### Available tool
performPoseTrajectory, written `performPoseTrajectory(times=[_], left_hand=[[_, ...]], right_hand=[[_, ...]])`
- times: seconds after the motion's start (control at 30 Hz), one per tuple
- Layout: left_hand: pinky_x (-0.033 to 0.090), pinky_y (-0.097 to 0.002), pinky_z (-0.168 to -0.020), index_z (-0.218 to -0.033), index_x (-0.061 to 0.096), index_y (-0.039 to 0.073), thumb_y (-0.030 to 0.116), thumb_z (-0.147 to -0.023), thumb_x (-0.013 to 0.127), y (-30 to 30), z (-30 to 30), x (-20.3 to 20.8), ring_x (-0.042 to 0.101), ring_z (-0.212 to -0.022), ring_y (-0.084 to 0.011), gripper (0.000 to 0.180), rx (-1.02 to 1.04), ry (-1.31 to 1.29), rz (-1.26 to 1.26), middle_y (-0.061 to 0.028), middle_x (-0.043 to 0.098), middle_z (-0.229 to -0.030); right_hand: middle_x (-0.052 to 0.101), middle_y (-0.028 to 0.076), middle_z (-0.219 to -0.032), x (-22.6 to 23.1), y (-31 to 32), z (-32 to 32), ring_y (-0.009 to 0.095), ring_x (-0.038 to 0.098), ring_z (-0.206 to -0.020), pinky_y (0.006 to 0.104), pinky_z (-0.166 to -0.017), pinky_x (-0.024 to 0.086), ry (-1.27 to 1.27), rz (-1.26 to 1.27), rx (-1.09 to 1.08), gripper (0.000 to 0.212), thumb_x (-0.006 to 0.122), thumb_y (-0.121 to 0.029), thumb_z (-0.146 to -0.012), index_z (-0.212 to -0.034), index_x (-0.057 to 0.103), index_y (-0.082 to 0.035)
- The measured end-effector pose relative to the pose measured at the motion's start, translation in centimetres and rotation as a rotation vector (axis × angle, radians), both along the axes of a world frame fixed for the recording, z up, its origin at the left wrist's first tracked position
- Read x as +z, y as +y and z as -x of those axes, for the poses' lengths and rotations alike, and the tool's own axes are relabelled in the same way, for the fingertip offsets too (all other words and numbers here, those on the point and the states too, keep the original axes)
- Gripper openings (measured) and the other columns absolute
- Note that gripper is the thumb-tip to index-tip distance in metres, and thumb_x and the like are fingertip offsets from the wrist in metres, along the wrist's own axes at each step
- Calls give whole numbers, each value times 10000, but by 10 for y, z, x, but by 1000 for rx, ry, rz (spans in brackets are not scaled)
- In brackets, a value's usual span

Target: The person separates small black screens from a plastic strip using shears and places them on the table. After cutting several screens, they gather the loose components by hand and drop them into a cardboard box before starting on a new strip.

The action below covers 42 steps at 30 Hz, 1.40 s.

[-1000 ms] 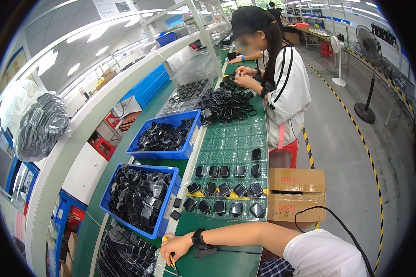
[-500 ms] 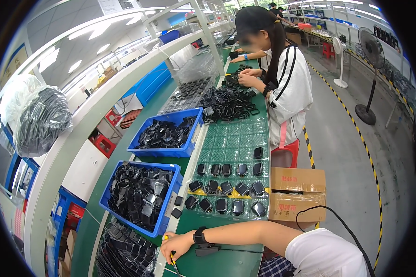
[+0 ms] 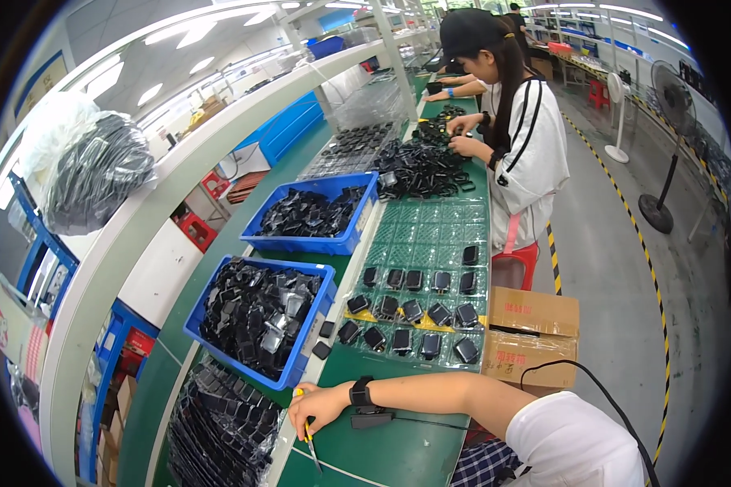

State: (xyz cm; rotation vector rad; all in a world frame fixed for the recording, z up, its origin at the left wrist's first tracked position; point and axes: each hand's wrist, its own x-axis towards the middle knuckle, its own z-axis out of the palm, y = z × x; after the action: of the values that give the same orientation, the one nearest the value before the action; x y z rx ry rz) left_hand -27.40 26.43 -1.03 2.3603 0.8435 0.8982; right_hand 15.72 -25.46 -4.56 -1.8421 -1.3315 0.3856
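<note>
My right hand rests low over the green table, closed around a slim yellow-and-black hand tool. A thin metal tip points down toward the tabletop; its exact kind is unclear. On the wrist sits a black band, with a small black box and a cable beside it. Beyond the hand is a blue bin heaped with dark, shiny watch-like parts. Two small black square pieces lie by the bin. A clear tray holds rows of black square watch bodies. My left hand is out of view.
A second blue bin and a pile of black straps or frames stand farther up the table. Bagged black parts lie at lower left. A co-worker handles parts. Cardboard boxes and a standing fan are at right.
The whole view has shifted, so the scene sits farther right and higher. More of the tool's metal tip shows now. My right hand keeps its hold in nearly the same place by the bin.
</note>
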Motion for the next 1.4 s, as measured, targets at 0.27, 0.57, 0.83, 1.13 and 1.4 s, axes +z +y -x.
performPoseTrajectory(times=[0.27, 0.57, 0.83, 1.13, 1.4], left_hand=[[371, -468, -1079, -1438, 371, -67, 353, -721, 891, -17, 22, 1, 483, -1261, -413, 980, -50, 56, 9, -307, 465, -1371], [334, -469, -1113, -1473, 304, -62, 356, -684, 914, -36, 94, -16, 440, -1303, -420, 1081, -47, 240, 92, -308, 406, -1426], [302, -470, -1143, -1505, 244, -59, 358, -651, 934, -45, 109, -30, 402, -1339, -425, 1174, -103, 317, 158, -308, 353, -1474], [265, -471, -1176, -1540, 176, -54, 360, -614, 956, -66, 99, -40, 359, -1380, -432, 1280, -218, 347, 213, -308, 293, -1528], [232, -472, -1206, -1572, 117, -51, 362, -581, 976, -76, 69, -24, 321, -1417, -438, 1375, -341, 357, 205, -309, 240, -1576]], right_hand=[[628, -91, -1097, 2, 0, 4, 125, 512, -1234, 623, -1155, 41, -50, -1, -13, 208, 738, -181, -881, -1052, 787, -289], [619, -85, -1105, 6, -8, 4, 148, 520, -1228, 621, -1162, 62, -86, 2, -36, 203, 732, -220, -890, -1074, 775, -294], [613, -83, -1129, 13, -4, 8, 148, 503, -1242, 582, -1181, 61, -74, 26, -41, 206, 728, -200, -896, -1082, 769, -278], [612, -81, -1122, 17, -9, 11, 145, 510, -1229, 579, -1186, 74, -78, 19, -44, 202, 715, -185, -900, -1074, 771, -271], [630, -87, -1061, 7, -3, 10, 142, 516, -1194, 573, -1179, 87, -60, -58, -75, 168, 758, -223, -863, -1018, 794, -276]])
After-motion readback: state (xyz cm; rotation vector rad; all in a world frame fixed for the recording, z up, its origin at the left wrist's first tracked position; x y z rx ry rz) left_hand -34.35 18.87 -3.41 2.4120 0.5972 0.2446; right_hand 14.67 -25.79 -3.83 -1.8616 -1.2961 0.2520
